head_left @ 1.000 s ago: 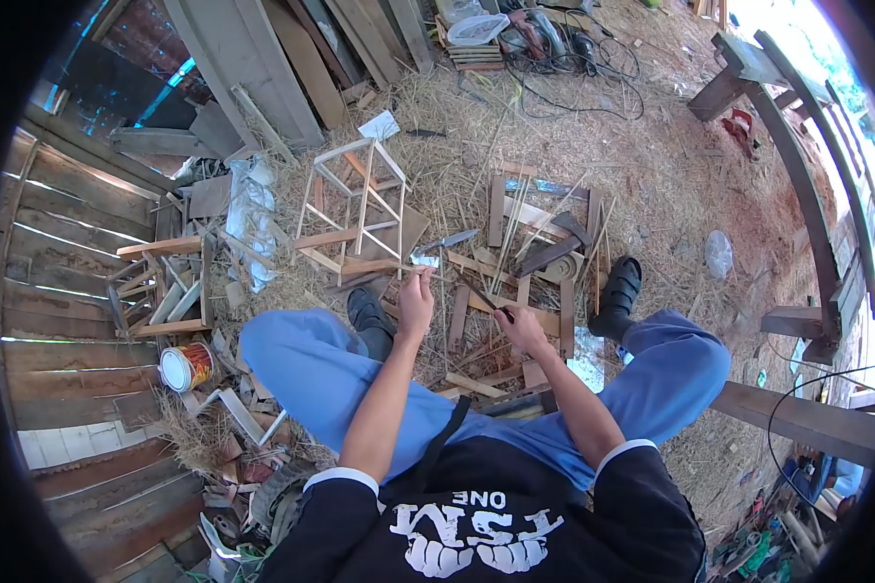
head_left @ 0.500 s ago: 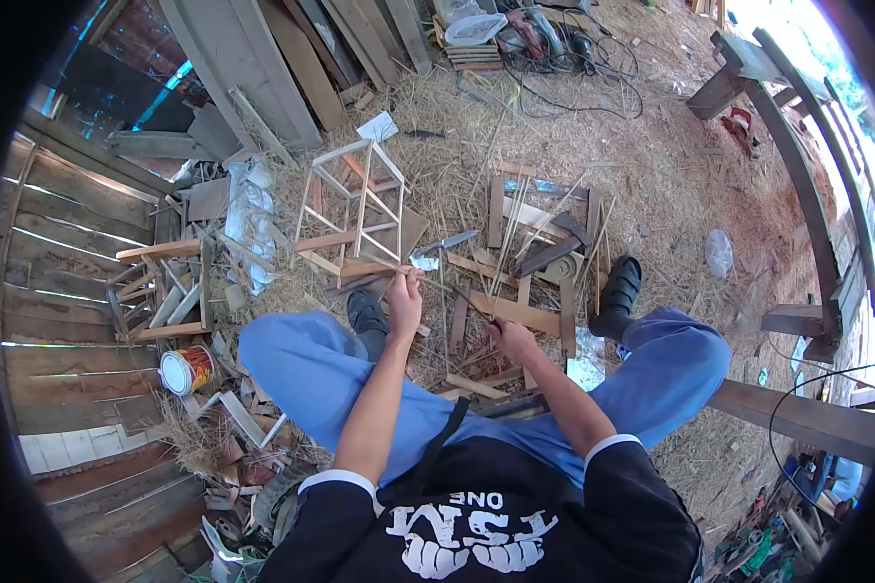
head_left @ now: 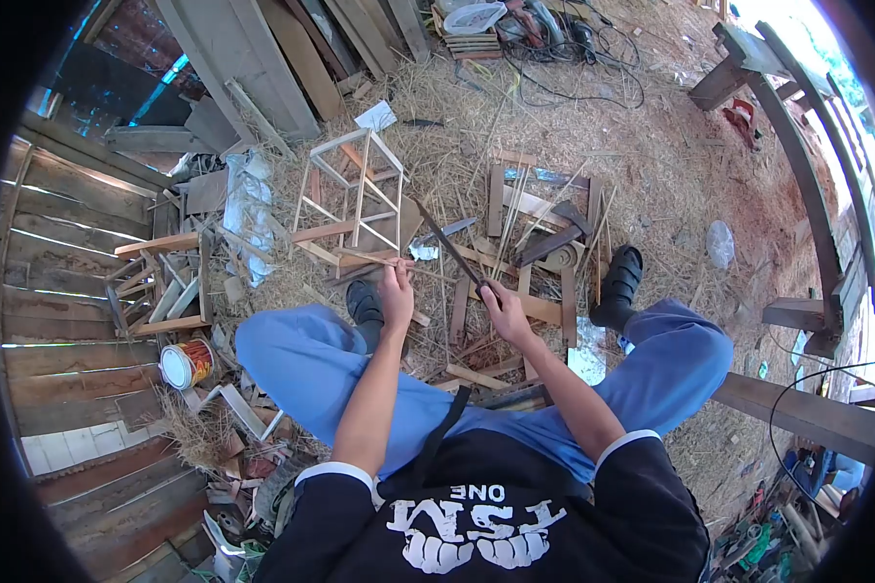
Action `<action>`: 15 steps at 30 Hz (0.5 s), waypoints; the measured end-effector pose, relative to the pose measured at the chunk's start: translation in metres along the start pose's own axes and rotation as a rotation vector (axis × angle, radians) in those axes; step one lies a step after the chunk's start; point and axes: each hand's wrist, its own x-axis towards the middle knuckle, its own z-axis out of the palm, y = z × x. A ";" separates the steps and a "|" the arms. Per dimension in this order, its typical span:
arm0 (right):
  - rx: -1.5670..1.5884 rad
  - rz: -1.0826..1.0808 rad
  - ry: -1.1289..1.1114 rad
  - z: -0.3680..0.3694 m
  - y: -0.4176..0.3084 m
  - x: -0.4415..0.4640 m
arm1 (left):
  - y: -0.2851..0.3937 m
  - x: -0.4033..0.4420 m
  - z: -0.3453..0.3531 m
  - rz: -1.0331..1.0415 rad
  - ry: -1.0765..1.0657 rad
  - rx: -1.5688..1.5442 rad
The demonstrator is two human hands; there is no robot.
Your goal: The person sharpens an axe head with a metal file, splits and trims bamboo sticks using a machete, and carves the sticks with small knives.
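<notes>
My left hand point(head_left: 396, 293) is closed around a thin wooden stick point(head_left: 367, 257), which points out sideways over the ground between my knees. My right hand point(head_left: 503, 311) grips the handle of a long, dark-bladed knife point(head_left: 444, 240); its blade slants up and to the left, apart from the stick. Just beyond my left hand stands a small pale wooden frame point(head_left: 400, 199) with diagonal braces. On the ground past the knife lies a silvery blade point(head_left: 460, 225). Ahead of my right hand, several thin sticks point(head_left: 511, 225) rest across dark wooden boards point(head_left: 496, 202).
A slatted wooden wall point(head_left: 78, 364) runs along the left, with a paint bucket point(head_left: 187, 363) and wooden stool frame point(head_left: 170, 330) near it. Tall planks point(head_left: 253, 68) lean at the back. Cables point(head_left: 612, 73) lie behind; a curved wooden structure point(head_left: 797, 165) stands right.
The knife has swung up and forward, its blade now pointing away from me. My right hand has risen slightly, and the stick in my left hand now lies more sideways.
</notes>
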 end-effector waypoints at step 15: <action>-0.363 0.112 -0.080 -0.016 0.052 0.002 | 0.033 0.012 -0.003 0.010 -0.005 0.098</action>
